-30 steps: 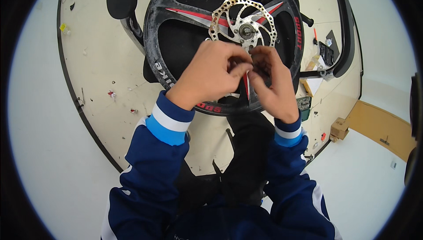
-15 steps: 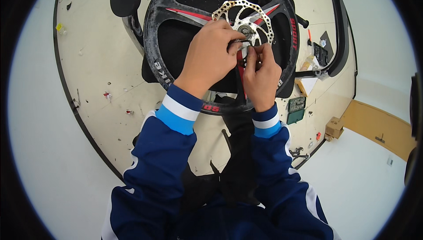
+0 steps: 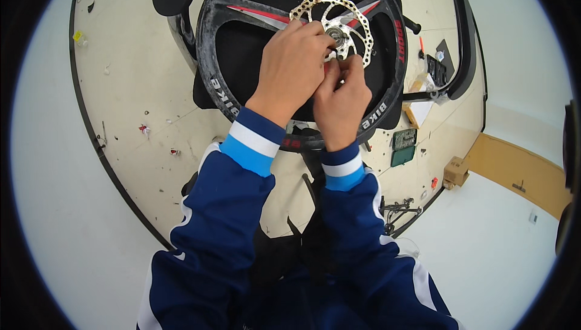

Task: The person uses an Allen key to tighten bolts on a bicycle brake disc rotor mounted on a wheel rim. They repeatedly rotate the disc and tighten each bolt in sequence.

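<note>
Slip: If your fingertips lose their line at the hub (image 3: 336,36), your left hand (image 3: 328,49) or right hand (image 3: 341,71) could, I judge, skid against the brake rotor (image 3: 357,8); the cause would be both crowding one small spot.
Drop: Anything small let go there might fall through the gaps between the spokes onto the black chair seat (image 3: 233,54), since the bicycle wheel (image 3: 260,16) is open beneath.
Tilt: The rim reaches out toward your lap at six o'clock, so pressing hard there may rock the wheel.
Left hand: Bent over, fingers curled in and tips close together, covering the rotor's edge around eight o'clock; you can't tell from here whether it grips anything.
Right hand: Thumb and forefinger drawn near each other in a pinch, just under the hub at six o'clock; what it has hold of, if anything, is hidden.
Brake rotor: From your left hand it lies toward one o'clock, from your right hand at twelve, flat around the hub.
Floor: A green case (image 3: 403,148) lies open toward four o'clock from your right hand, well apart.
</note>
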